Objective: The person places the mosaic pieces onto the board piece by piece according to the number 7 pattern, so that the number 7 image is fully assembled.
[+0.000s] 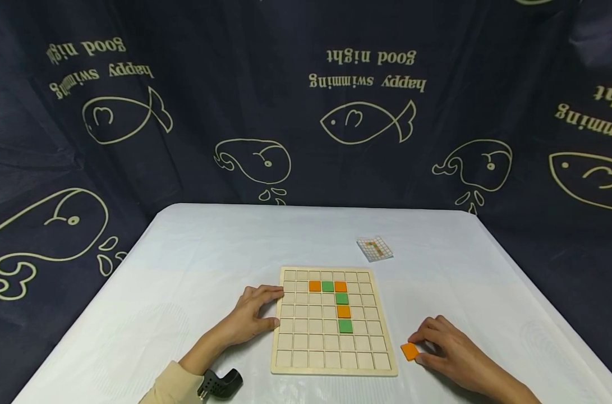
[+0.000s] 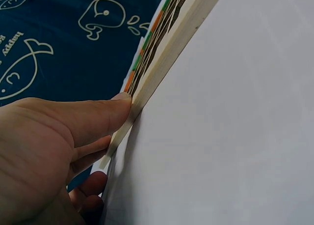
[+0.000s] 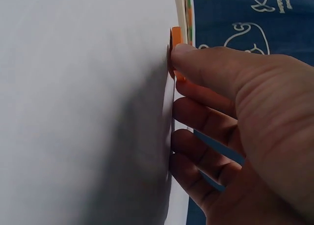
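Note:
A pale wooden grid board (image 1: pixel 300 342) lies on the table, bearing several flat square tiles. An orange, a green (image 1: pixel 327 287) and an orange tile form a row near its far side, and green, orange and green (image 1: pixel 345 326) run down from the row's right end. My left hand (image 1: pixel 247 317) touches the board's left edge with thumb and fingertips; the left wrist view shows the thumb (image 2: pixel 105 114) against the rim. To the right of the board, my right hand (image 1: pixel 452 350) pinches a loose orange tile (image 1: pixel 409 352) between thumb and forefinger, low at the table surface.
A small pattern card (image 1: pixel 375 248) with a printed grid lies beyond the board. The white-covered table (image 1: pixel 210 241) ends at a dark curtain (image 1: pixel 265 73) with fish drawings. A black strap-like device (image 1: pixel 222 384) is by the left wrist.

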Available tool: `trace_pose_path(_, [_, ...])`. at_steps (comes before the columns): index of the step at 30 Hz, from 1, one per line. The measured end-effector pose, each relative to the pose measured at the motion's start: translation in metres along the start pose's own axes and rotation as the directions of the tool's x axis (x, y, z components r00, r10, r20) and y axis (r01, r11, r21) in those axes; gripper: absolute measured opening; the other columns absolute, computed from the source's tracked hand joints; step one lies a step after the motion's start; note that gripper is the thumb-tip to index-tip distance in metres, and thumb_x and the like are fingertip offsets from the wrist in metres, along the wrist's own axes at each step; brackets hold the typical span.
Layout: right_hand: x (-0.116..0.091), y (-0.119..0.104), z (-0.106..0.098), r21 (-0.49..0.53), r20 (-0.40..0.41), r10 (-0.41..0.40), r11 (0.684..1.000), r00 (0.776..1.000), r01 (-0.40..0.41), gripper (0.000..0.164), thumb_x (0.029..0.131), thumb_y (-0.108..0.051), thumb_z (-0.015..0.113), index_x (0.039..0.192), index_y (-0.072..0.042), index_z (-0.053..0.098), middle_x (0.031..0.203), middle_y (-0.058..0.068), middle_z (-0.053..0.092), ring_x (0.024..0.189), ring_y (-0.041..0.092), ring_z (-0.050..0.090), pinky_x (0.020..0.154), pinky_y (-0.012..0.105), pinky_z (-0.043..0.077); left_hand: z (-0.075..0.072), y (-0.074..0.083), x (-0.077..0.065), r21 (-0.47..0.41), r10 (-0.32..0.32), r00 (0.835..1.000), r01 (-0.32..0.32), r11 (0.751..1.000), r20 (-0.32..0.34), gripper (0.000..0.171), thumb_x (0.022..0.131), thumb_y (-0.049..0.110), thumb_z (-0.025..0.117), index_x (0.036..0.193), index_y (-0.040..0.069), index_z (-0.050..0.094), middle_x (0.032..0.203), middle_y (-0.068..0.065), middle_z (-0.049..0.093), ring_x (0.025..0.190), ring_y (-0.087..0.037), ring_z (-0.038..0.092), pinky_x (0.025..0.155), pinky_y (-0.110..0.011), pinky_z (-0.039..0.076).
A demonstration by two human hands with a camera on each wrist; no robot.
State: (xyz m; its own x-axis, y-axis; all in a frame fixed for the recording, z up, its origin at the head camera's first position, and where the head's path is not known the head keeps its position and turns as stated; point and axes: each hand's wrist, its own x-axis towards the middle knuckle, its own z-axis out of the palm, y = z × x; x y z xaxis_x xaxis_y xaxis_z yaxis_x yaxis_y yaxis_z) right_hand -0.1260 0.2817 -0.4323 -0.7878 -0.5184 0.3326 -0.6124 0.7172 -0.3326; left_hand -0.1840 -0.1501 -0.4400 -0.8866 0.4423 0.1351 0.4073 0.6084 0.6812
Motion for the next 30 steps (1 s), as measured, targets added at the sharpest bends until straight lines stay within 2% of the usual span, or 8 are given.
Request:
trace_pose_path(6, [0.001, -0.002, 0.001, -0.012, -0.018, 0.016, 1.0, 1.0, -0.016, 0.021, 0.077, -0.03, 0.076, 0.095, -0.032, 0.066, 0.092, -0.024, 0.055, 0.084, -0.004, 0.044, 0.073, 0.015, 0.039, 0.0, -0.001, 0.0, 0.001, -0.006, 1.0, 0.006, 1.0, 0.004, 0.056, 0.082, 0.024, 0.072, 0.133, 0.012, 0.053, 0.143, 0.002, 0.046, 0.106, -0.014, 0.033, 0.091, -0.037, 0.029])
trace_pose_path(13, [0.009, -0.007, 0.003, -0.041, -0.085, -0.03, 0.999, 0.996, 0.027, 0.025, 0.073, -0.026, 0.079, 0.093, -0.031, 0.066, 0.09, -0.024, 0.055, 0.083, -0.004, 0.046, 0.076, 0.008, 0.033, 0.001, -0.001, 0.0, -0.001, -0.008, 1.0, 0.008, 1.0, 0.012, 0.056, 0.082, 0.025, 0.071, 0.134, 0.012, 0.052, 0.144, 0.002, 0.045, 0.108, -0.015, 0.033, 0.091, -0.038, 0.029])
trace_pose_path(19, [0.019, -0.014, 0.006, -0.07, -0.113, 0.0, 0.998, 0.994, -0.008, 0.026, 0.07, -0.022, 0.081, 0.091, -0.029, 0.067, 0.089, -0.024, 0.056, 0.082, -0.004, 0.046, 0.074, 0.013, 0.039, 0.0, -0.001, 0.0, 0.006, 0.001, 1.0, -0.001, 1.0, 0.005, 0.057, 0.082, 0.023, 0.072, 0.134, 0.011, 0.052, 0.143, 0.001, 0.046, 0.109, -0.016, 0.034, 0.092, -0.04, 0.029])
trace_pose_path(25, [0.033, -0.023, 0.009, -0.03, -0.108, 0.054, 0.998, 0.993, -0.058, 0.024, 0.072, -0.022, 0.08, 0.091, -0.029, 0.068, 0.087, -0.022, 0.057, 0.081, -0.001, 0.046, 0.07, 0.02, 0.042, 0.0, -0.001, 0.001, 0.008, 0.01, 1.0, -0.01, 1.0, -0.007, 0.056, 0.081, 0.022, 0.072, 0.134, 0.011, 0.053, 0.143, 0.001, 0.046, 0.111, -0.017, 0.034, 0.092, -0.04, 0.029])
trace_pose_path(30, [0.044, -0.03, 0.015, -0.01, -0.115, 0.07, 0.997, 0.991, -0.072, 0.022, 0.073, -0.022, 0.08, 0.091, -0.028, 0.068, 0.086, -0.02, 0.058, 0.079, 0.0, 0.046, 0.068, 0.02, 0.042, 0.0, -0.002, 0.0, 0.019, 0.027, 0.999, -0.027, 0.999, -0.021, 0.056, 0.081, 0.021, 0.072, 0.133, 0.011, 0.054, 0.142, 0.001, 0.047, 0.107, -0.015, 0.035, 0.091, -0.037, 0.029])
